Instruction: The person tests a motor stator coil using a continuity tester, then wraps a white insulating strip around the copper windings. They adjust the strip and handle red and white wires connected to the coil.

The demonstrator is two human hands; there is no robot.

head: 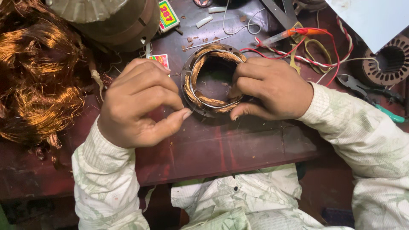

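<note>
A round motor stator ring (pixel 204 79) with copper wire coils lies on the dark red workbench (pixel 221 145). My right hand (pixel 268 87) grips the ring's right side, fingers curled over the coils and thumb under the rim. My left hand (pixel 140 104) is closed just left of the ring, thumb and forefinger pinched together as if on a thin thread or wire, too fine to make out clearly.
A big tangle of loose copper wire (pixel 38 81) fills the left. A large motor housing (pixel 119 19) sits at top left, small boxes (pixel 168 15) beside it. Red and white wires (pixel 315 47), a second stator (pixel 387 61) and green-handled pliers (pixel 375 96) lie at right.
</note>
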